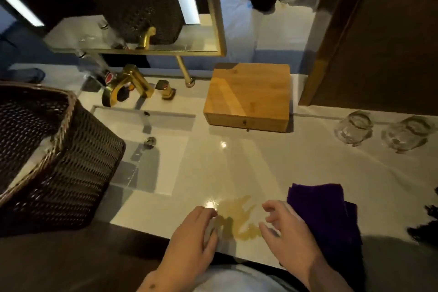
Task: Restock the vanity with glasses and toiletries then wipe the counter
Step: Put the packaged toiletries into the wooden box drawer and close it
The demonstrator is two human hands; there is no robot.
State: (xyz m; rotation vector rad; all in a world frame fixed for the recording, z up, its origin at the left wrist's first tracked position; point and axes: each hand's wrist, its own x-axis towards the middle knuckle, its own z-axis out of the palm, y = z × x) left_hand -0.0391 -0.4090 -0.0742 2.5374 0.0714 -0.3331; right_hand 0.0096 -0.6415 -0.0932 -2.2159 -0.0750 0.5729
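Counter point(308, 173): pale, glossy stone, running from the sink to the dark wall panel on your right.

Spill point(239, 218): a yellowish puddle near the front edge of the counter, lying between your two hands.

Left hand point(189, 242): yours, palm down at the front edge, fingers loosely spread and a little curled, holding nothing; the fingertips sit just left of the spill.

Right hand point(291, 237): yours, open with fingers curled, empty; it hovers at the left edge of the cloth, and whether it touches the cloth cannot be told.

Cloth point(327, 216): dark purple, folded, lying on the counter by the front edge, just right of the spill.

Glasses: two clear tumblers, one point(353, 128) and the other point(405, 134), standing side by side on the counter at the far right, apart from each other; whether they stand rim up or rim down cannot be told.

Wooden box point(248, 95): lid closed, at the back of the counter, right of the tap.

Tap point(128, 85): gold-coloured, behind the sink point(151, 149), which is a white rectangular basin.

Wicker basket point(59, 161): dark weave, at your far left, overlapping the sink's left edge.

Mirror point(142, 7): gold-framed, above the tap.
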